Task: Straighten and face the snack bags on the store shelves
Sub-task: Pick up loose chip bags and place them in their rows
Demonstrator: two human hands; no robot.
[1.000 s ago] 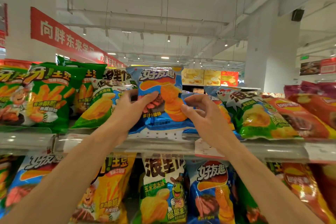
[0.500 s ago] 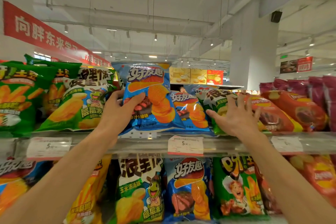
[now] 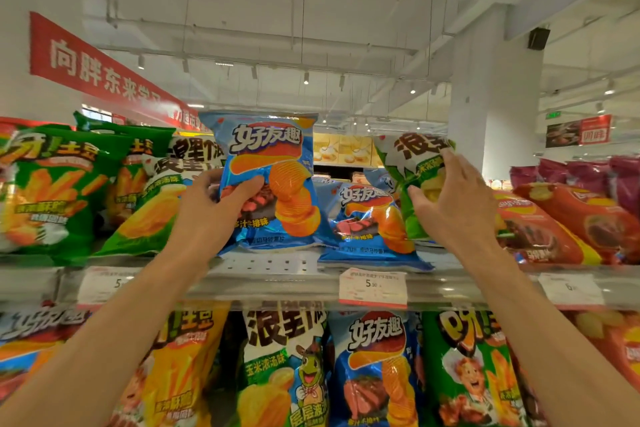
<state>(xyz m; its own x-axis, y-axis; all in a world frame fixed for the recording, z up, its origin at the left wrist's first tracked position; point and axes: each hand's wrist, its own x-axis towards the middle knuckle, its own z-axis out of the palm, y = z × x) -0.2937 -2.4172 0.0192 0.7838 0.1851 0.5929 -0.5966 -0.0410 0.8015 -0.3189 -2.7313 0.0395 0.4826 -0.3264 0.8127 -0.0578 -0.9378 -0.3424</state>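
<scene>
The blue chip bag [image 3: 268, 180] stands upright on the top shelf [image 3: 277, 282], long axis vertical, face forward, gripped at its lower left by the left hand [image 3: 211, 208]. Just right of it, 1 more blue bag [image 3: 370, 218] lies slumped back. Beyond that, the right hand [image 3: 450, 204] grasps a green bag [image 3: 414, 170], raised and tilted; this hand is nearer the slumped bag, which likely needs standing next. The lower shelf holds 1 row of upright bags [image 3: 377, 367]
</scene>
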